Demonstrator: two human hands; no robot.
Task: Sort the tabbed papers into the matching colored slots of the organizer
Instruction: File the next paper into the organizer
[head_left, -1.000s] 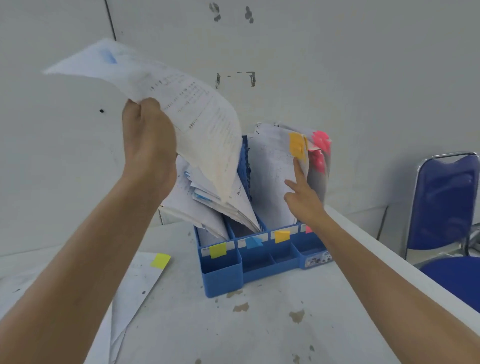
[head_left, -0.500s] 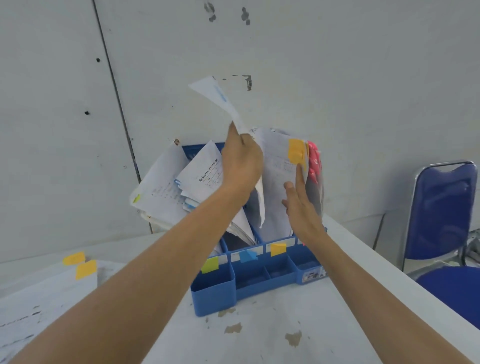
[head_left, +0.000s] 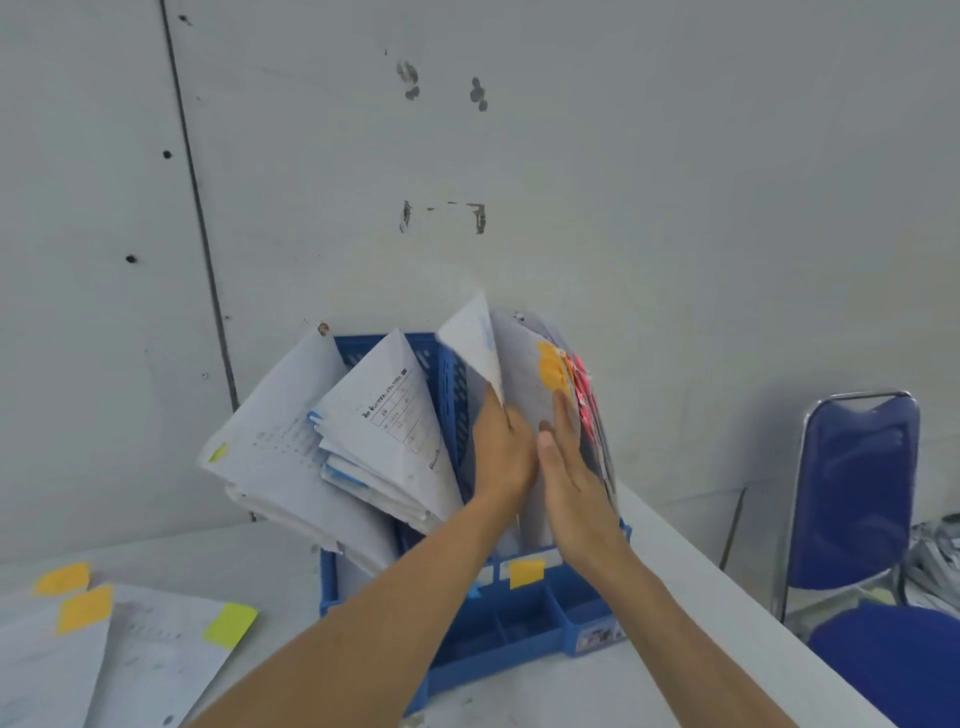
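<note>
The blue organizer (head_left: 519, 642) stands on the worktop (head_left: 545, 696), its slots packed with fanned papers. The left hand (head_left: 501, 449) pinches a blue-tabbed sheet (head_left: 474, 338), its lower part down in a middle slot. The right hand (head_left: 569, 480), fingers straight, presses the orange-tabbed papers (head_left: 551, 370) aside, with the pink-tabbed papers (head_left: 586, 400) behind them.

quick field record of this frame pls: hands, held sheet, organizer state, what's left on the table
left hand: grips blue-tabbed paper, upright
right hand: flat, fingers straight, pressing orange-tabbed papers aside
paper position: between perforated divider and orange-tabbed papers; exact slot hidden by hands
organizer: blue, left stacks leaning left, pink-tabbed papers at right end
unsorted: loose papers with orange and yellow-green tabs, on table, left of organizer
</note>
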